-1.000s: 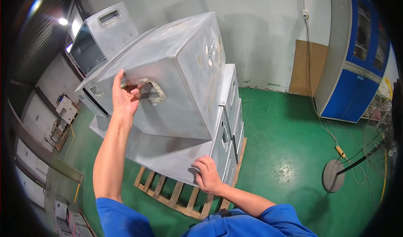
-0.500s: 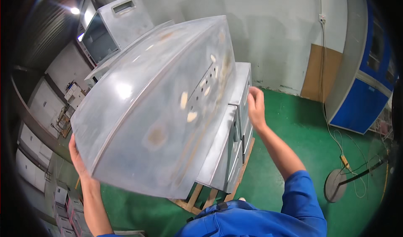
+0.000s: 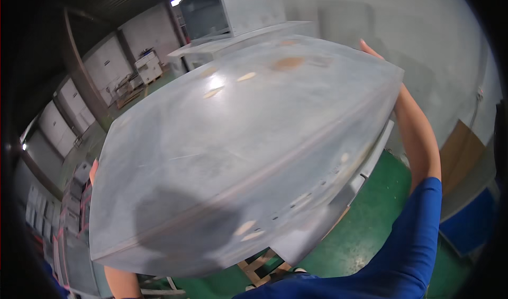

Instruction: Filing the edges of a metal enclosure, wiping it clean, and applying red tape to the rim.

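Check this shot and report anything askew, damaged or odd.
The grey metal cabinet is lifted off the stack and tilted steeply, filling the view. The right hand grips its far corner; the left hand barely shows at its left edge. A rusty-looking brown blotch marks its upper face. No dents visible.

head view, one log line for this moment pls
view: head | left hand: on box left edge | right hand: on far right corner | box: lifted, fills view | floor: green

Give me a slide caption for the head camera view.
Both hands, right hand and left hand, lift a large grey metal box over a green floor.
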